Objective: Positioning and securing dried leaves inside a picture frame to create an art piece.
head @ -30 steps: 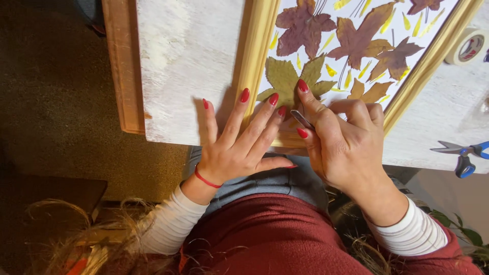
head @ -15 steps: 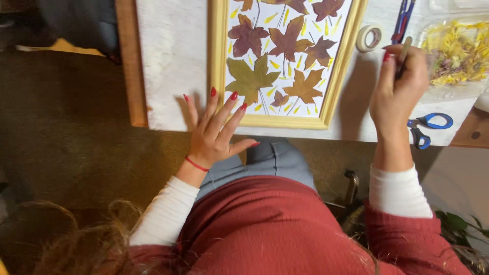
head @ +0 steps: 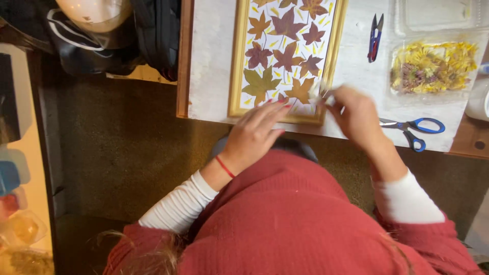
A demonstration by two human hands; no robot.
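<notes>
A gold picture frame (head: 235, 66) lies on the white tabletop (head: 209, 61), filled with pressed maple leaves (head: 261, 84) and small yellow petals. My left hand (head: 254, 133) rests flat with its fingertips on the frame's near edge, fingers apart and holding nothing. My right hand (head: 356, 114) is pinched around a thin tool (head: 322, 95), blurred by motion, whose tip sits at the frame's near right corner. Whether the tip carries anything is too blurred to tell.
Blue-handled scissors (head: 417, 130) lie right of my right hand. Small snips (head: 375, 35) and a clear box of dried yellow flowers (head: 433, 66) sit further back. A white helmet (head: 97, 12) and dark bag are far left, coloured pots (head: 12, 203) at the left edge.
My right hand has come back from the flower box to the frame's near right corner with the tool. My left hand has shifted right along the frame's near edge. The view has pulled back.
</notes>
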